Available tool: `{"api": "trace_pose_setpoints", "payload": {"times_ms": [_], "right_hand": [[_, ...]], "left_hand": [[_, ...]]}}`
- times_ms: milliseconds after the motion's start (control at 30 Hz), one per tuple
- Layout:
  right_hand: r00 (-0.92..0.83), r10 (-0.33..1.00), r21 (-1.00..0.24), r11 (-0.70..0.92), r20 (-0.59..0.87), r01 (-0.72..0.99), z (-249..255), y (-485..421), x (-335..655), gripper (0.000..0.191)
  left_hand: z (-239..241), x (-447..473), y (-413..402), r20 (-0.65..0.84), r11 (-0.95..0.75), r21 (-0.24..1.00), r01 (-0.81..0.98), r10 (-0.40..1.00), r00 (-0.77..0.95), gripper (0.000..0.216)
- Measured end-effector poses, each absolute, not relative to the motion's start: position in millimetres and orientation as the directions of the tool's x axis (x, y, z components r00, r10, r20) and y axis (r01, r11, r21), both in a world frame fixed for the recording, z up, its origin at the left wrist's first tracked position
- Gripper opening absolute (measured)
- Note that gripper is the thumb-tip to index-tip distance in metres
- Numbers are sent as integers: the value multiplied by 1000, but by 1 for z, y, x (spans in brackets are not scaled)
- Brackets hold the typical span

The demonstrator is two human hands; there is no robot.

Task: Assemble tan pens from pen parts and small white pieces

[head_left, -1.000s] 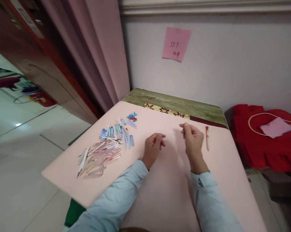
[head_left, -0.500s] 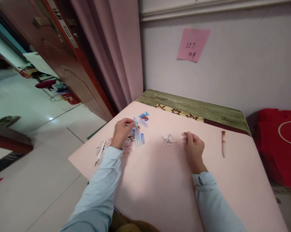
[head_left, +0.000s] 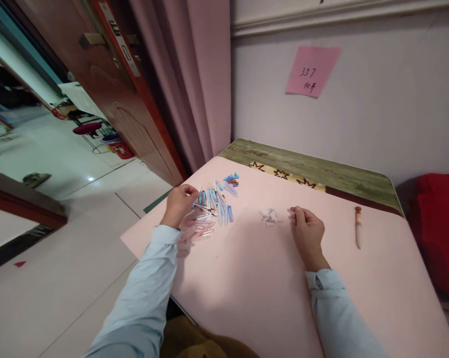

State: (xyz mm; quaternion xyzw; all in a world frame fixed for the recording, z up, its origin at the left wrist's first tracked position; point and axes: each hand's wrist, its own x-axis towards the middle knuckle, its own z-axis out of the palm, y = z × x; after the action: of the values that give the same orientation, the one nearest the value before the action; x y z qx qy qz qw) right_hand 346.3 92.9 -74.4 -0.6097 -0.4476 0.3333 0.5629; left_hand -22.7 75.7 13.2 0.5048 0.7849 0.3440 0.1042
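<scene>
My left hand (head_left: 179, 203) reaches over the left edge of a heap of small blue, white and clear pen parts (head_left: 211, 204) on the pink table top (head_left: 261, 278); its fingers are curled in a pinch at the heap, and what they hold is hidden. A few loose blue pieces (head_left: 231, 178) lie just beyond the heap. My right hand (head_left: 307, 228) rests on the table as a loose fist, thumb against fingers. Just left of it lies a tiny pile of thin white bits (head_left: 269, 217). A brown-capped pen (head_left: 357, 226) lies to its right.
The table's far strip is green wood with a yellow star band (head_left: 314, 171), against a wall with a pink note (head_left: 312, 70). A curtain (head_left: 194, 74) and a brown door (head_left: 108, 84) stand at the left; red fabric (head_left: 438, 223) lies at the right.
My left hand left the table's middle and reached left to the heap of pen parts. My right hand lowered onto the table, and a tiny white pile now lies beside it. The view swung left.
</scene>
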Motion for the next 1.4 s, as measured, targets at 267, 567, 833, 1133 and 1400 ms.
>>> {"api": "trace_pose_setpoints", "payload": {"times_ms": [267,567,833,1133,1400], "right_hand": [[365,923,-975,45,124,218,-76,92,347,47],[357,928,-978,31,104,205,-73,95,347,48],[349,930,-976,40,114,212,-69,96,347,43],[347,932,-980,31,99,197,-67,96,347,42],[346,931,-978,43,113,205,-68,96,348,43]], "left_hand": [[5,21,131,9,256,287,923,963,-270,50],[9,38,149,-151,249,24,968,958,-242,77],[5,41,164,-210,225,-35,974,951,-227,83],[8,44,167,-227,196,-23,980,954,-196,75],[10,47,166,-283,202,-69,977,935,-213,83]]}}
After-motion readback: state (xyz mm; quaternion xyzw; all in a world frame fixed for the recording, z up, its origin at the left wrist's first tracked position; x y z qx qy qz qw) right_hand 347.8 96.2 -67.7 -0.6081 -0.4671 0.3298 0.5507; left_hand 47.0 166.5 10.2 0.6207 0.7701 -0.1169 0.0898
